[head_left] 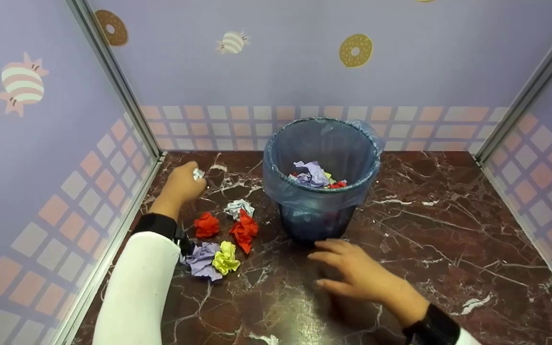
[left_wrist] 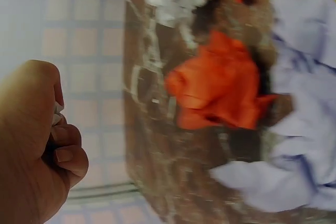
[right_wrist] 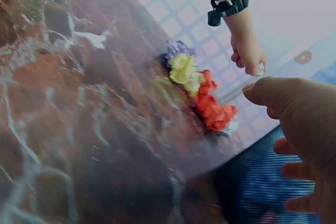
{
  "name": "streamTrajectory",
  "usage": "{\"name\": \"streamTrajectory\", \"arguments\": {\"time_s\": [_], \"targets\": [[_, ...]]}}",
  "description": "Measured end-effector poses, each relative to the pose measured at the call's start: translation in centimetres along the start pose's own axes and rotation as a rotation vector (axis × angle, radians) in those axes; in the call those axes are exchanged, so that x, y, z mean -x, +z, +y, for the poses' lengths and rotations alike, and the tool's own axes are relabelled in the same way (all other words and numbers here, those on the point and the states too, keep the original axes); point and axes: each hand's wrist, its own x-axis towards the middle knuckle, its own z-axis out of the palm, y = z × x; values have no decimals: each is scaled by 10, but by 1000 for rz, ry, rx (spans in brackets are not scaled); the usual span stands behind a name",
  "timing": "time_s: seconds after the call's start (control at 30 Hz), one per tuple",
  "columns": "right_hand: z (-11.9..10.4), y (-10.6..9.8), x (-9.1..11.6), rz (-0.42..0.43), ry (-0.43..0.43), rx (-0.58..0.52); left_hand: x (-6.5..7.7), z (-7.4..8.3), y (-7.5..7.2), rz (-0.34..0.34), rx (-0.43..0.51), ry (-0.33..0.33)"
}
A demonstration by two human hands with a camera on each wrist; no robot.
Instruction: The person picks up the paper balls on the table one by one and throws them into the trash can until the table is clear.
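My left hand (head_left: 185,183) grips a crumpled white paper ball (head_left: 198,174), mostly hidden by the curled fingers, above the back left of the table. Close by lie a red paper ball (head_left: 206,225), another red one (head_left: 245,231), a white one (head_left: 239,209), a purple one (head_left: 203,261) and a yellow one (head_left: 226,258). My right hand (head_left: 352,270) hovers with spread fingers in front of the trash bin (head_left: 321,201) and holds nothing. Inside the bin, which has a bluish plastic liner, are several crumpled papers (head_left: 312,175), among them purple, red and yellow.
The dark red marbled table (head_left: 429,230) is enclosed by lilac panels (head_left: 285,62) at the back and both sides. Metal corner posts (head_left: 113,76) stand where the panels meet. The bin stands near the back panel.
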Motion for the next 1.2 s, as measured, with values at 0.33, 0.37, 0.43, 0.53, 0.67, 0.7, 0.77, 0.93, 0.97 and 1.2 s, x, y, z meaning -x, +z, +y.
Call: {"name": "streamTrajectory", "arguments": {"time_s": [0.33,0.37,0.43,0.53,0.67,0.7,0.77,0.93,0.97,1.2], "targets": [[23,-63,14,71,62,63,-18,84,-50,-86,76,61],[25,-69,17,79,73,67,-19,94,-53,-93,87,63],[31,-79,22,94,97,73,-21,114,-59,-98,100,83],[39,-94,31,105,153,77,-25,145,-65,-111,139,116],[49,-114,45,163,206,76,-30,188,-67,-95,111,209],[51,-118,49,183,214,76,-31,199,-66,-95,96,230],[55,-127,56,226,229,73,-31,220,-62,-113,82,271],[61,-139,73,273,303,44,-26,268,-46,-190,19,386],[62,-140,75,278,312,40,-25,276,-42,-198,-9,413],[63,-136,80,309,286,43,-22,313,-12,-288,-65,544]]}}
